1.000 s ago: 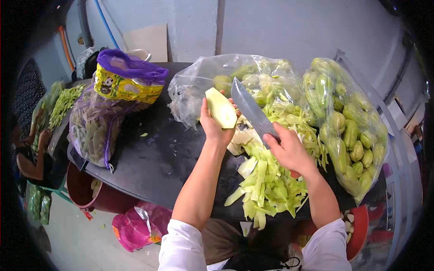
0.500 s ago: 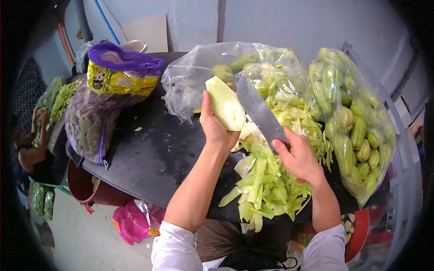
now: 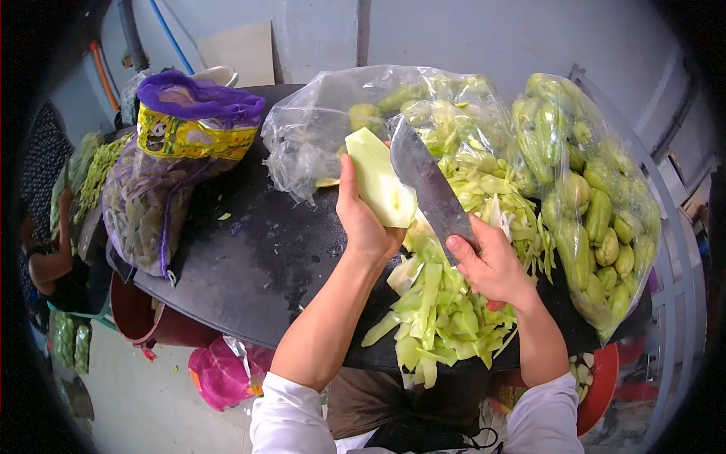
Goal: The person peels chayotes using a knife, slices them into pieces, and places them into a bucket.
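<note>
My left hand (image 3: 368, 219) is wrapped around a peeled, pale green chayote (image 3: 378, 178), held tilted above the table. A broad-bladed kitchen knife (image 3: 431, 181) is gripped by its handle in my right hand (image 3: 490, 261). The blade points up and away, close along the right side of the chayote; whether the edge touches it I cannot tell. Beneath both hands lies a heap of green peelings (image 3: 450, 303), some hanging over the table's near edge. My right fingers hide most of the knife handle.
On the dark table (image 3: 249, 250) are a clear plastic bag (image 3: 302, 144) with green produce, a full bag of chayotes (image 3: 597, 219) and a purple mesh sack (image 3: 144, 204). Below stand a dark red bin (image 3: 144, 318) and a red tub (image 3: 601, 386). Another person (image 3: 53, 265) works at far left.
The knife blade has shifted slightly left and down toward the chayote, and the chayote is turned a little. The view has moved slightly. Both hands keep their holds.
</note>
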`<state>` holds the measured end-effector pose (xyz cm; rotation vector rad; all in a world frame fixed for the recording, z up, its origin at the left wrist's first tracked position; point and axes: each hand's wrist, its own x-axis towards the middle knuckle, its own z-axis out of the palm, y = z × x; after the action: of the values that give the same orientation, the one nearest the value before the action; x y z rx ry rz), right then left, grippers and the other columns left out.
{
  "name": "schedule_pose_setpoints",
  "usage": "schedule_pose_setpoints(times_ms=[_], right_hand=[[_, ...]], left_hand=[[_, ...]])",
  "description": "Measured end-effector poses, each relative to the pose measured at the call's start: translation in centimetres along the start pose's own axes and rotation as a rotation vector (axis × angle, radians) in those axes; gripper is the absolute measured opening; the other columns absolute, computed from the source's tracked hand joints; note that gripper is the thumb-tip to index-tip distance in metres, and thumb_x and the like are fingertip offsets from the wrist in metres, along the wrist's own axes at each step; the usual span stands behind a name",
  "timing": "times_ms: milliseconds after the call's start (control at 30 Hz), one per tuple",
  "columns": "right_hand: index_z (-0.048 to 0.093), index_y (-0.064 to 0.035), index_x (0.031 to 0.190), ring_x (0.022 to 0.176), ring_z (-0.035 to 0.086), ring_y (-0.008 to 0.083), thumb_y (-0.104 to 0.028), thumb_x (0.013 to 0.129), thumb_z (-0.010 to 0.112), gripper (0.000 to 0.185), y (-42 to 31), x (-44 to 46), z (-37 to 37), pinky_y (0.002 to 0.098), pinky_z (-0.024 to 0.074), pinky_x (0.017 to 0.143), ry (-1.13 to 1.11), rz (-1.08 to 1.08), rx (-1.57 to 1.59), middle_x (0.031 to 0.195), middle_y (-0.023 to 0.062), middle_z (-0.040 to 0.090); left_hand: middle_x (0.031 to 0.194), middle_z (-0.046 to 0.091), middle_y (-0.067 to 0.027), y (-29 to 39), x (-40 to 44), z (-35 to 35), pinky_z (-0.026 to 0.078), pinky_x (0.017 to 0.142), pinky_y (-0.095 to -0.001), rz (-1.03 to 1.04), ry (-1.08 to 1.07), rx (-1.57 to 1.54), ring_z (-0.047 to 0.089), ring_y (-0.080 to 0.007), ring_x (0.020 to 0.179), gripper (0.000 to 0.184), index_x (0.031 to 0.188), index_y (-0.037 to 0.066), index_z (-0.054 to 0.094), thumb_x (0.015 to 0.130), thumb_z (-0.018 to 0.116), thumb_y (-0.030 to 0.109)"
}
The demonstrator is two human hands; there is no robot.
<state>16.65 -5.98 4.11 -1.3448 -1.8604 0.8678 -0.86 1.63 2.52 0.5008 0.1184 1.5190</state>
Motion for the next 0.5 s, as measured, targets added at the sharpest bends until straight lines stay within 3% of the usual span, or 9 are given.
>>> schedule_pose_setpoints(times_ms=[200,500], right_hand=[[0.054,0.0020,0.098,0.060,0.048,0.0158,-0.029,0.100,0.055,0.031,0.2,0.0,0.6,0.0344,0.0415,0.056,0.005,-0.012,0.063,0.066,0.0080,0.054],[0.054,0.0000,0.098,0.057,0.048,0.0125,-0.028,0.100,0.054,0.028,-0.3,0.7,1.5,0.0317,0.0413,0.054,0.039,-0.026,0.161,0.065,0.0046,0.053]], left_hand=[[0.109,0.063,-0.0074,0.0,-0.1,0.2,0.050,0.089,-0.0359,0.022,-0.016,0.012,0.062,-0.0212,0.100,0.057,0.119,0.005,0.056,0.099,0.038,0.055],[0.120,0.062,-0.0094,-1.7,-1.6,0.5,0.048,0.098,-0.0428,-0.079,-0.047,0.025,0.061,-0.0260,0.110,0.057,0.129,0.009,0.052,0.098,0.041,0.054]])
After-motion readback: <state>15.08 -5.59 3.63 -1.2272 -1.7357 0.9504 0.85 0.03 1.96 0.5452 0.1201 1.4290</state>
